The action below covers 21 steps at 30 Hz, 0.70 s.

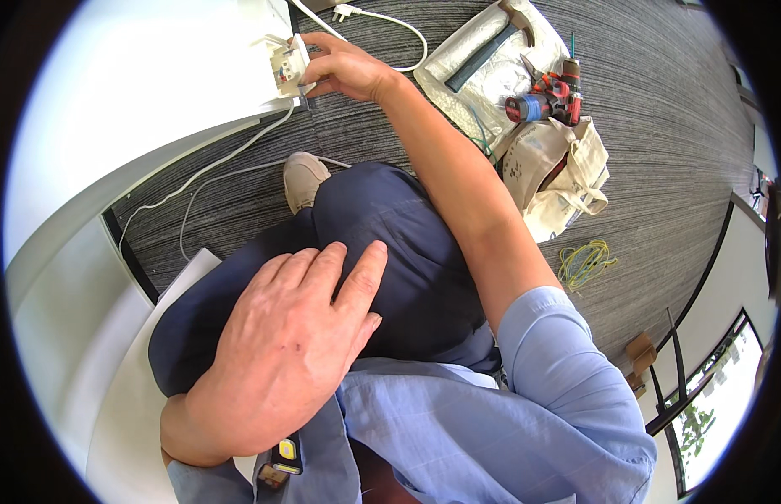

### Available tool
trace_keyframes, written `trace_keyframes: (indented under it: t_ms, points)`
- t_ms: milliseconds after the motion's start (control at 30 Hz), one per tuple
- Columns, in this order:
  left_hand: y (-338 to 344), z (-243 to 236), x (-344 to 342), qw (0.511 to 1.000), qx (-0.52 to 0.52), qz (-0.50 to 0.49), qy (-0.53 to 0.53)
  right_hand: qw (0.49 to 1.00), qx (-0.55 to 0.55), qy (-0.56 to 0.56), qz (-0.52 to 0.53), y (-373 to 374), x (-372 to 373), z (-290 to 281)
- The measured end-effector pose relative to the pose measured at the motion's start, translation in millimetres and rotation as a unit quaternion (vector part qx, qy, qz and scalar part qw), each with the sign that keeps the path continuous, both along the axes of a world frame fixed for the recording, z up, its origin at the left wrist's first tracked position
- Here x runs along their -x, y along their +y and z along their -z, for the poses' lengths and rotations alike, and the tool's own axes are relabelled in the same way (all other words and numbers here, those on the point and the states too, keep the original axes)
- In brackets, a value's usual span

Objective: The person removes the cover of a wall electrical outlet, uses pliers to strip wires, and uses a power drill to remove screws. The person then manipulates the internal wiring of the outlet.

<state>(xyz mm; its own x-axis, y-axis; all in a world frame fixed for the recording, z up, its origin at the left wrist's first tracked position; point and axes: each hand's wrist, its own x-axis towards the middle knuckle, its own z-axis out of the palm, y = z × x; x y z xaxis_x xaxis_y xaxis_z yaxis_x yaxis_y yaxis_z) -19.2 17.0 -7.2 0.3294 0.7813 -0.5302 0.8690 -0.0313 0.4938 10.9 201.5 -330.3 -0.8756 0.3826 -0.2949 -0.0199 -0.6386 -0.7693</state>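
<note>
My right hand [347, 69] reaches far forward to a white electrical socket box [286, 70] at the edge of a white panel. Its fingers are bent around the box's right side, gripping it; some fingertips are hidden behind it. Small coloured parts show inside the box. From its underside a thin white cable [249, 144] droops to the floor. My left hand [289, 349] is close to the camera, back up, above my dark trouser leg. Its fingers are stretched out and nothing is in them.
A white plug [347, 11] on a cord lies beyond my right hand. To the right, a hammer [484, 55] rests on bubble wrap [445, 88], beside a red-and-black cordless drill [548, 101] and a canvas bag [567, 181]. Yellow-green wire [585, 264] is coiled on the grey carpet.
</note>
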Motion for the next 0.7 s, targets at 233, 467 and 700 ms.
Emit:
trace_keyframes:
  t_ms: [233,467,700]
  points:
    - [0.9,0.4,0.8,1.000,-0.004,-0.004,-0.012,0.999,0.032,-0.002,0.007,0.0,-0.5,-1.8]
    - [4.2,0.2,1.8,1.000,-0.010,-0.006,-0.016,1.000,0.011,-0.002,0.001,1.0,0.1,-2.2]
    - [6.8,-0.6,1.7,1.000,-0.009,-0.006,-0.013,1.000,0.024,0.003,0.000,1.5,0.6,-0.4]
